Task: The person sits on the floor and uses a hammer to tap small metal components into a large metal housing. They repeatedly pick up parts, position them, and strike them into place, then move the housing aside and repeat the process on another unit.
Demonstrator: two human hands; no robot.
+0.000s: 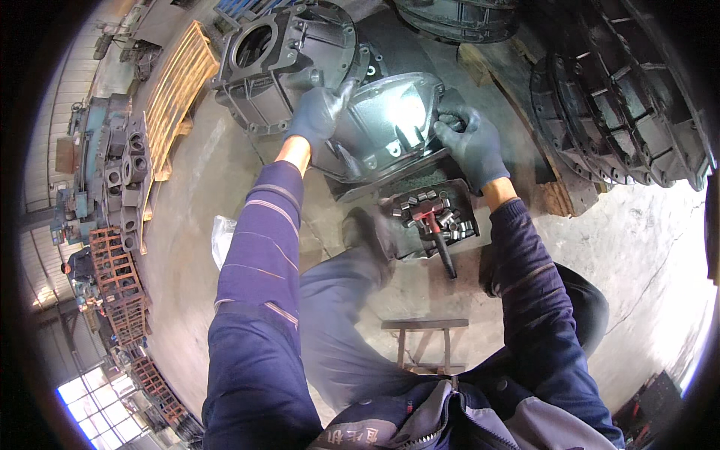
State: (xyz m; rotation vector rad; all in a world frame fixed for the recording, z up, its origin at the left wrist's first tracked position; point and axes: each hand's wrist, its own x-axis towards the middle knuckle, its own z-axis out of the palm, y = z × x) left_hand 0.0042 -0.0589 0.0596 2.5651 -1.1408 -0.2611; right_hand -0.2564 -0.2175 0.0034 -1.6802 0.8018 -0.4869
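A grey cast-metal housing, bell-shaped with a bright patch of light inside, lies tilted in front of me. My left hand, in a grey-blue work glove, is closed on its left side, thumb pointing up along the rim. On the opposite edge my right hand, gloved alike, curls its fingers round the rim; the fingertips are partly hidden. Just below stands a dark tray of short shiny metal sleeves. A hammer with a reddish head lies across them, its black handle over the near edge.
Another grey housing with a round opening stands at the far left. Large dark ribbed castings are stacked at the right on a wooden pallet. A slatted pallet leans at left. A small stool is between my legs.
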